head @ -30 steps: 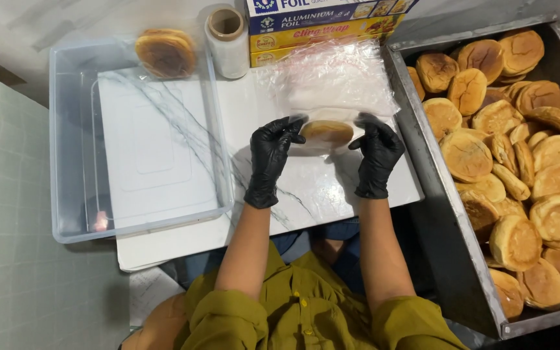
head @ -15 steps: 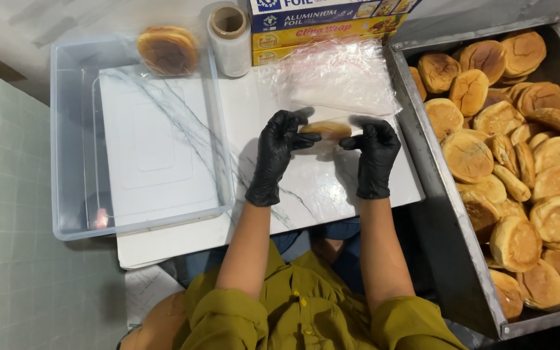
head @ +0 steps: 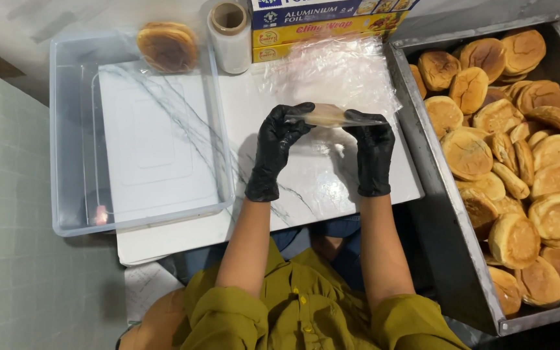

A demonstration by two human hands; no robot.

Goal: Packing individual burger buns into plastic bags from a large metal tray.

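Between both gloved hands, above the middle of the white board (head: 163, 240), a bun in clear film (head: 327, 115) is held lifted off the surface. Left hand (head: 279, 146) closes its fingertips on the bun's left edge, and right hand (head: 372, 152) pinches the right edge, both in black gloves. Just beyond the bun a loose sheet of cling film (head: 338, 71) lies spread on the board, reaching toward the flat boxes of wrap and foil (head: 322, 23) at the far edge. Left of the boxes stands a roll of film (head: 230, 35). Further left, a clear plastic tub (head: 66, 129) holds one wrapped bun (head: 167, 46) in its far corner. On the right, well apart from the hands, a metal tray (head: 435, 194) is heaped with bare buns (head: 520, 162)
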